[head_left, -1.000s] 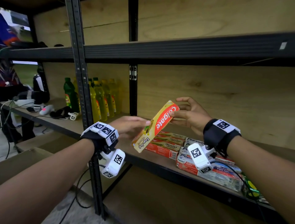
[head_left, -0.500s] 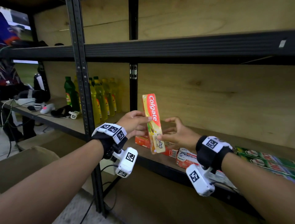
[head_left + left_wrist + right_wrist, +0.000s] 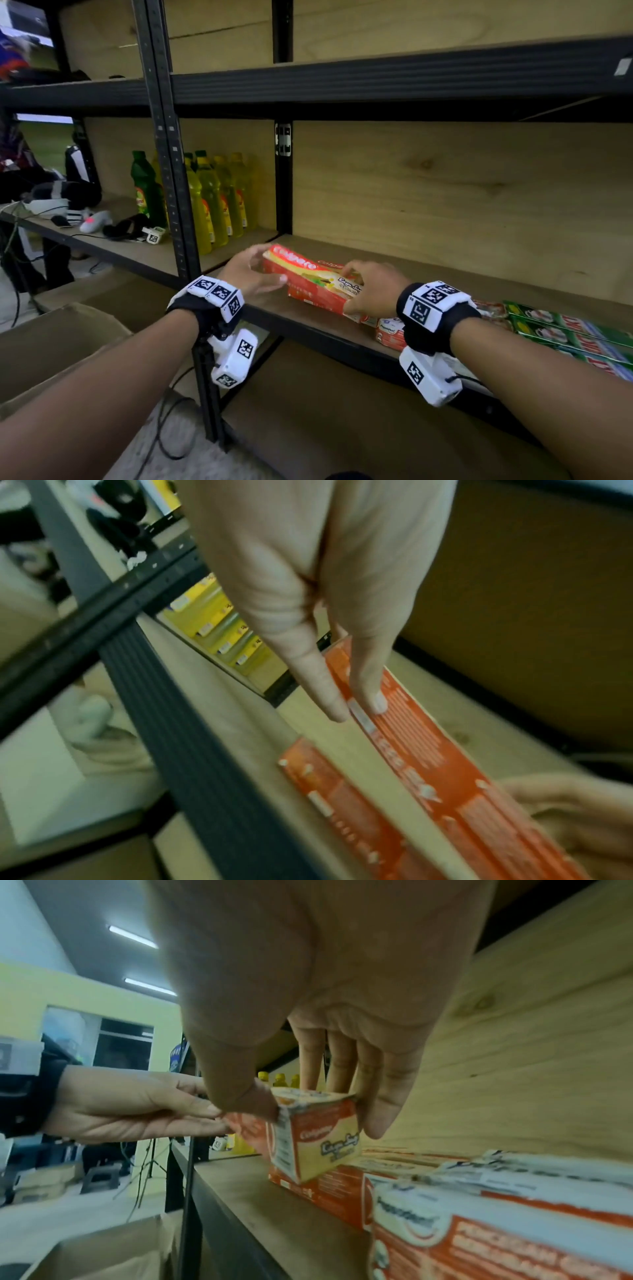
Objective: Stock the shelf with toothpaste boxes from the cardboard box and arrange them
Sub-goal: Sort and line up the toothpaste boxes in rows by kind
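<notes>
Near left, an open brown cardboard box (image 3: 61, 342) sits below the wooden shelf board w/ black metal edge (image 3: 308, 325). Just past the edge, the right hand (image 3: 373, 291) pinches the right end of a red-and-yellow Colgate toothpaste box (image 3: 308, 274), thumb vs. fingers, while the left hand (image 3: 250, 274) has thumb & fingers round its left end. The box lies lengthwise atop red toothpaste boxes (image 3: 318, 301) stacked on the shelf; farther left stand yellow plastic bottles (image 3: 219, 198).
</notes>
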`<state>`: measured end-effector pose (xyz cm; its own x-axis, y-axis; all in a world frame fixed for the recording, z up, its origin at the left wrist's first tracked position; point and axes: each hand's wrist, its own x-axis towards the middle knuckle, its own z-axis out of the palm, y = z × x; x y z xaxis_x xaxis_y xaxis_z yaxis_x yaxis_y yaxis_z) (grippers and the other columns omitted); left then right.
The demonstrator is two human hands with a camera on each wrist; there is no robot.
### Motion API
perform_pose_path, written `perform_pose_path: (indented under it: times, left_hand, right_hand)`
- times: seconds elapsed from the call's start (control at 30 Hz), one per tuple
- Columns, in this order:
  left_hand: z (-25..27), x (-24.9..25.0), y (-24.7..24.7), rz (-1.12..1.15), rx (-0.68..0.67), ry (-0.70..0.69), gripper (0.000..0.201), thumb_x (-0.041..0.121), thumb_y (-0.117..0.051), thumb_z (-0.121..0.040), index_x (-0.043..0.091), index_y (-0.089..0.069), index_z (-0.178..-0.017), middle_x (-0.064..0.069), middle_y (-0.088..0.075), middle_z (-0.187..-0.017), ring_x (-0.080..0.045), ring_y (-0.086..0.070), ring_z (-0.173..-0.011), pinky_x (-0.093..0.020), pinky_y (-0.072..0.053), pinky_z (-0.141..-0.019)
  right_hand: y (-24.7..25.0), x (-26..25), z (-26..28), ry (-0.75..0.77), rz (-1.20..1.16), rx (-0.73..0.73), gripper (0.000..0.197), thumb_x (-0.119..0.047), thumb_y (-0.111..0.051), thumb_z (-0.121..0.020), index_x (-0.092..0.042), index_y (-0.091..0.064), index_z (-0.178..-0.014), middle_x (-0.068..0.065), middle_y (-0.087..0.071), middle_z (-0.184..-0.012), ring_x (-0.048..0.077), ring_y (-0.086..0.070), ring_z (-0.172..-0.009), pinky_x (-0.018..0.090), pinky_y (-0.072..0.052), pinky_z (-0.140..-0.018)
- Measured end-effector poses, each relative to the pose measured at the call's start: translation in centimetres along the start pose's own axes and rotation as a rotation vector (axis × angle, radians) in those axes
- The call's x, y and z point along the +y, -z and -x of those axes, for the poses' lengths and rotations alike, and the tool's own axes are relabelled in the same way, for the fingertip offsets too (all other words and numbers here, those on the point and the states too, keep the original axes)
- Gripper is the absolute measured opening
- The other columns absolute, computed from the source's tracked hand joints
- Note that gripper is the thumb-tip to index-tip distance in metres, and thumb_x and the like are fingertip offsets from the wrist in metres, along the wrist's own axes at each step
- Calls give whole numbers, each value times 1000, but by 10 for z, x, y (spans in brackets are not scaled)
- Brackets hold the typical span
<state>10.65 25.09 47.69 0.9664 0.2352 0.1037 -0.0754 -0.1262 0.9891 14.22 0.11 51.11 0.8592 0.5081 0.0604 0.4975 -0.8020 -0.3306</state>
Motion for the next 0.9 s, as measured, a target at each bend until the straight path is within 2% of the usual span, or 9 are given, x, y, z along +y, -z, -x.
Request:
perform_pose_path:
  times: [0.2,0.37,0.47,0.53,0.57,0.63,0.7,0.8,0.9]
  left_hand:
    - [-2,-37,10,-374,-45,1,52,23,-85,-72,23,-64,-120,7,-74,-102,-2,-67,-96,-15,-51,-72]
    - [-9,-48,11,-455,-115,19,44,22,-85,-72,26,-69,-113,13,-75,-96,2,-67,-95,-22,-49,-90]
    - [-18,-46,16,-548,-166,26,39,24,-86,-72,34,-69,-106,15,-75,-95,-3,-67,-97,-25,-49,-93]
    - [-23,-41,18,-594,-203,22,49,25,-85,-73,34,-66,-117,10,-73,-105,-2,-66,-98,-24,-51,-92]
    - [-26,-37,19,-605,-230,21,56,24,-84,-74,31,-62,-125,11,-73,-106,3,-66,-95,-18,-51,-86]
    - [-33,-32,19,-650,-276,39,69,24,-84,-74,27,-56,-136,13,-71,-110,8,-65,-91,-11,-49,-78]
    - [-42,-33,19,-748,-286,44,88,32,-87,-70,36,-43,-145,8,-64,-129,-2,-62,-109,-23,-49,-94]
    - [-51,-35,20,-822,-332,29,99,34,-87,-68,52,-28,-145,11,-53,-141,-10,-50,-131,-43,-42,-110]
    - [-52,-30,20,-869,-402,27,103,42,-85,-69,48,-22,-149,21,-49,-142,-3,-46,-132,-37,-36,-113]
  right_hand:
    - [-10,10,-2,-5,136,-113,61,-35,-79,-77,-33,-52,-131,-3,-57,-128,16,-57,-104,32,-52,-86]
    - [3,13,-14,3,158,-285,51,-31,-75,-83,-32,-55,-130,-10,-56,-118,12,-58,-106,34,-53,-93]
    - [20,14,-34,15,141,-316,34,-37,-66,-92,-34,-61,-125,-20,-51,-97,1,-52,-83,23,-45,-79]
    - [28,17,-55,-7,155,-247,32,-37,-62,-95,-31,-61,-126,-15,-54,-105,-1,-50,-74,18,-42,-65]
    - [30,18,-65,-27,169,-220,33,-36,-61,-96,-29,-61,-128,-12,-56,-112,1,-53,-75,17,-43,-63]
    - [27,23,-88,-68,230,-191,39,-33,-62,-96,-27,-58,-134,-5,-56,-129,12,-61,-96,21,-47,-77]
    - [20,30,-107,-111,273,-182,47,-31,-62,-95,-25,-52,-141,-1,-49,-146,21,-54,-123,29,-46,-96]
    - [9,36,-123,-155,268,-206,55,-34,-58,-96,-28,-43,-149,1,-39,-155,24,-47,-134,36,-44,-107]
    - [-1,38,-130,-154,280,-300,58,-39,-53,-99,-31,-34,-153,0,-31,-160,24,-37,-143,37,-36,-114]
